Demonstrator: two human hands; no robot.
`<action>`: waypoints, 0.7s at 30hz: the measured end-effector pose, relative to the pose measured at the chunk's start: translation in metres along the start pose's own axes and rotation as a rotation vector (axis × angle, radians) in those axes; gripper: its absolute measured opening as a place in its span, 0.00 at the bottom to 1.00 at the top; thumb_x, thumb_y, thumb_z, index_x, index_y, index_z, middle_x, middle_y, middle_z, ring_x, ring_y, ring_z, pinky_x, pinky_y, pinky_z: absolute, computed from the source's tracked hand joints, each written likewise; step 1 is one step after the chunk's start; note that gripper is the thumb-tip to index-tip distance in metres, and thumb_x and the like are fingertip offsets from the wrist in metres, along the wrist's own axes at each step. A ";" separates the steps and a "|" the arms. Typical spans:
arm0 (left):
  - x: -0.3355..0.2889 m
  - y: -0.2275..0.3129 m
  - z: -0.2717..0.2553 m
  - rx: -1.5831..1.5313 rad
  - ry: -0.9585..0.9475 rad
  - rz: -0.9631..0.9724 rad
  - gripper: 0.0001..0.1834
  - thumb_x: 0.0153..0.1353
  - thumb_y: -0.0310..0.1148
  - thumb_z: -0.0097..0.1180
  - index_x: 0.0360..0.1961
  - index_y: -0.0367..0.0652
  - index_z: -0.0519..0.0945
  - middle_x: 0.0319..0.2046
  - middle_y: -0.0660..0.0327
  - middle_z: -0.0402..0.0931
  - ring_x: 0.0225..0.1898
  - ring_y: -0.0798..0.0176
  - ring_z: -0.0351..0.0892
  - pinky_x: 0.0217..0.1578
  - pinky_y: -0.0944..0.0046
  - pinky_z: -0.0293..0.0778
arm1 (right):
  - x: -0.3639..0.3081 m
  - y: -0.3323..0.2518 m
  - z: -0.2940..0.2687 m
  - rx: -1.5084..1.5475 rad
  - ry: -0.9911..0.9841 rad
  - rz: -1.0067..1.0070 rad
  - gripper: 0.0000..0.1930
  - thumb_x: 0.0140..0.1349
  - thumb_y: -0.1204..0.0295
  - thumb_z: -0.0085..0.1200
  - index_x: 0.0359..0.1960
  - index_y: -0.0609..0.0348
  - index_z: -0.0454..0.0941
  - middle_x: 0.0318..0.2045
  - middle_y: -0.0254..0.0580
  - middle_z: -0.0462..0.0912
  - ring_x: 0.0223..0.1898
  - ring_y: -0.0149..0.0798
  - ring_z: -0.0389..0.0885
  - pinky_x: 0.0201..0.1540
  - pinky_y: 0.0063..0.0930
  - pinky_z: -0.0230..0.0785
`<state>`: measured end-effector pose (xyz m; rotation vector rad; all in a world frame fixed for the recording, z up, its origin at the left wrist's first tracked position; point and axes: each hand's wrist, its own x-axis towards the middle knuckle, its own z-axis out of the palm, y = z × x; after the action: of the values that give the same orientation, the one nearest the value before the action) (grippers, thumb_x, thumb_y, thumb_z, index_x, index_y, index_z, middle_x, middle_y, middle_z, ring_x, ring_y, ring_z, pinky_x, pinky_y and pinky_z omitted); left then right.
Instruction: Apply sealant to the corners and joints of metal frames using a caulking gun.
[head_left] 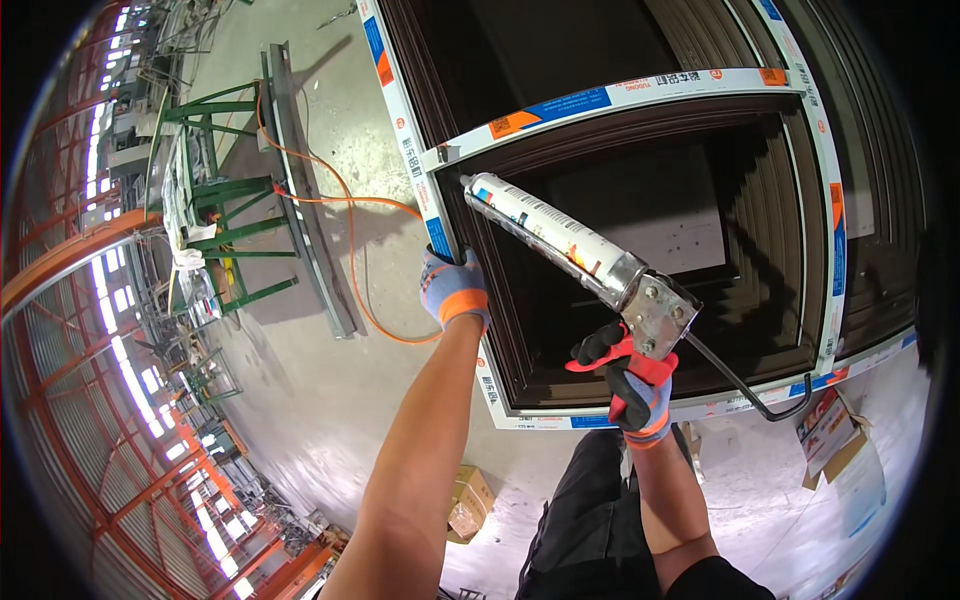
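My right hand [640, 385], in a grey glove with red and black on it, is closed round the red handle of a caulking gun [660, 310]. A white sealant tube [550, 228] lies in the gun, and its nozzle points up and left to the inner left corner of a dark window frame [490, 290]. The gun's bent metal rod sticks out to the lower right. My left hand [455, 285], in a blue-grey glove with an orange cuff, is wrapped round the left side of the frame, just below the crossbar [600, 103]. White, blue and orange protective film covers the frame's faces.
Further dark frames lie stacked beneath. On the floor to the left, an orange hose [350, 230] curves past a long metal profile [305, 200] and green steel stands [225, 240]. Cardboard boxes [472, 503] [835, 440] sit on the floor nearer to me, on either side of my legs.
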<state>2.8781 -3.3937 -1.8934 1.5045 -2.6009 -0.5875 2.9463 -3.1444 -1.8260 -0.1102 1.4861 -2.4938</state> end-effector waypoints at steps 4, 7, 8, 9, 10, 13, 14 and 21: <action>-0.001 0.000 0.000 -0.018 0.005 0.031 0.22 0.54 0.45 0.59 0.45 0.41 0.77 0.38 0.49 0.82 0.41 0.44 0.81 0.44 0.51 0.75 | -0.002 -0.007 0.004 0.118 0.068 0.101 0.16 0.51 0.81 0.49 0.43 0.69 0.74 0.35 0.47 0.79 0.38 0.44 0.79 0.45 0.42 0.72; 0.000 0.000 -0.001 -0.027 -0.004 0.031 0.22 0.54 0.45 0.59 0.45 0.41 0.77 0.38 0.49 0.82 0.41 0.44 0.81 0.43 0.51 0.75 | -0.004 -0.013 0.003 -0.041 0.001 0.060 0.17 0.51 0.82 0.50 0.45 0.68 0.73 0.35 0.45 0.78 0.37 0.43 0.79 0.45 0.41 0.72; 0.000 0.000 -0.001 -0.042 -0.024 0.014 0.22 0.54 0.45 0.59 0.45 0.41 0.77 0.38 0.48 0.82 0.41 0.44 0.81 0.43 0.50 0.75 | -0.005 -0.014 0.002 -0.016 0.020 0.067 0.17 0.51 0.81 0.51 0.45 0.67 0.73 0.35 0.45 0.79 0.37 0.42 0.79 0.46 0.41 0.72; 0.000 0.001 -0.002 -0.046 -0.026 0.024 0.22 0.54 0.45 0.59 0.45 0.41 0.77 0.38 0.48 0.82 0.41 0.44 0.81 0.43 0.50 0.75 | -0.006 -0.015 0.002 0.009 0.022 0.073 0.17 0.52 0.80 0.51 0.46 0.67 0.73 0.35 0.45 0.79 0.37 0.42 0.79 0.46 0.40 0.72; 0.000 0.001 -0.003 -0.038 -0.020 0.022 0.22 0.54 0.45 0.59 0.45 0.40 0.77 0.38 0.48 0.82 0.41 0.44 0.81 0.43 0.50 0.75 | -0.006 -0.015 0.001 0.009 0.038 0.073 0.17 0.52 0.80 0.51 0.46 0.67 0.73 0.35 0.45 0.79 0.37 0.42 0.79 0.46 0.40 0.72; -0.002 0.002 -0.006 -0.020 -0.028 0.022 0.22 0.54 0.45 0.58 0.44 0.40 0.77 0.38 0.47 0.81 0.41 0.43 0.81 0.43 0.50 0.74 | -0.007 -0.015 0.000 0.028 -0.016 0.048 0.16 0.52 0.79 0.52 0.45 0.67 0.74 0.35 0.45 0.79 0.37 0.39 0.79 0.45 0.39 0.72; -0.002 0.002 -0.007 -0.006 -0.045 0.015 0.22 0.54 0.45 0.58 0.44 0.39 0.77 0.38 0.47 0.81 0.41 0.43 0.81 0.44 0.51 0.74 | -0.008 -0.016 0.000 0.033 0.032 0.068 0.16 0.52 0.79 0.52 0.45 0.67 0.74 0.35 0.45 0.79 0.37 0.38 0.78 0.45 0.37 0.72; -0.006 0.007 -0.004 0.024 -0.022 0.038 0.21 0.55 0.45 0.58 0.44 0.41 0.76 0.36 0.49 0.82 0.39 0.45 0.81 0.43 0.51 0.75 | -0.004 -0.034 0.000 -0.076 -0.019 0.085 0.18 0.53 0.79 0.52 0.48 0.68 0.74 0.39 0.46 0.81 0.38 0.33 0.77 0.43 0.27 0.70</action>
<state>2.8767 -3.3872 -1.8865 1.4604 -2.6558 -0.5740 2.9450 -3.1279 -1.7964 -0.0825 1.5451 -2.3640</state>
